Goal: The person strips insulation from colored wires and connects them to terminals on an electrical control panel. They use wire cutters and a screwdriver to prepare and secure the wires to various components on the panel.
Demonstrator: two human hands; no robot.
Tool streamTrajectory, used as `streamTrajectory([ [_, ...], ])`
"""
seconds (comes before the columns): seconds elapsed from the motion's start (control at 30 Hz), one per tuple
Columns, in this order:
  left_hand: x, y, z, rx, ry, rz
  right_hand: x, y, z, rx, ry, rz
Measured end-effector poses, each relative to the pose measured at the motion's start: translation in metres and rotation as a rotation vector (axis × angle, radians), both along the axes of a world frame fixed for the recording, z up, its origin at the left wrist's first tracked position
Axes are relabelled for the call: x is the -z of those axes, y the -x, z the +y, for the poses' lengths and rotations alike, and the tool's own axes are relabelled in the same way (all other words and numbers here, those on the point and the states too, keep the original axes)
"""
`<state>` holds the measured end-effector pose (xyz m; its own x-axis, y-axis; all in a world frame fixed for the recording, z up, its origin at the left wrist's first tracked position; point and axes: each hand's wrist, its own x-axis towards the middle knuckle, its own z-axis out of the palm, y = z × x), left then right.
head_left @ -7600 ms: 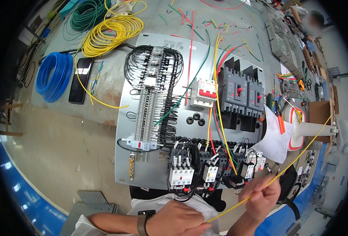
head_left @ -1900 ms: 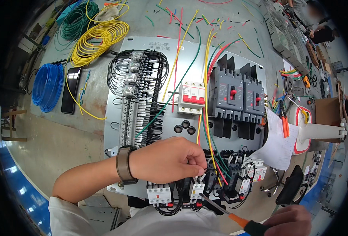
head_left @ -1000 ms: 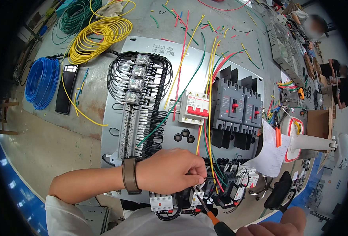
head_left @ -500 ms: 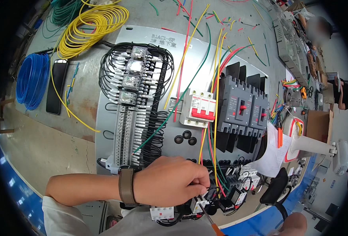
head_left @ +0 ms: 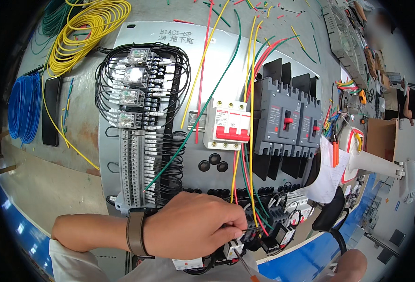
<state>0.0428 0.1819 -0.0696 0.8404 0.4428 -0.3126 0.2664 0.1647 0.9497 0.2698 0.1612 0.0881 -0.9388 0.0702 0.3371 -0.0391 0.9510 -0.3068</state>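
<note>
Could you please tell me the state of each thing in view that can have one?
Bare left hand: thumb and forefinger pinched together.
Bare right hand: partly in frame, grip unclear.
Metal screwdriver with orange handle: tip at a small white-fronted block, handle mostly unseen.
Blue wire ring: coiled.
Yellow wire ring: coiled, one end trailing loose.
Black rectangular phone: lying flat, screen dark.
White paper sheet: curled.
White breaker with red toggle: on or off unclear.

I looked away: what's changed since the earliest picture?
The left hand and right hand released a yellow wire; a similar yellow wire now lies left of the white, red-switched breaker. The left moved forward, its grip closed near a white rectangular block, which an orange-handled steel screwdriver now meets; the right moved to the lower edge. Breaker and coiled blue wire stayed put.
</note>
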Motion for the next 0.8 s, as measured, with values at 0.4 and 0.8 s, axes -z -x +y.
streamTrajectory([
  [0.4,0.0,-0.002,0.004,0.041,-0.048,0.007,0.016,-0.003,0.003,-0.001,0.073,0.119],
  [0.8,0.0,-0.004,0.002,-0.023,-0.114,-0.048,0.019,-0.003,0.003,0.004,0.07,0.136],
])
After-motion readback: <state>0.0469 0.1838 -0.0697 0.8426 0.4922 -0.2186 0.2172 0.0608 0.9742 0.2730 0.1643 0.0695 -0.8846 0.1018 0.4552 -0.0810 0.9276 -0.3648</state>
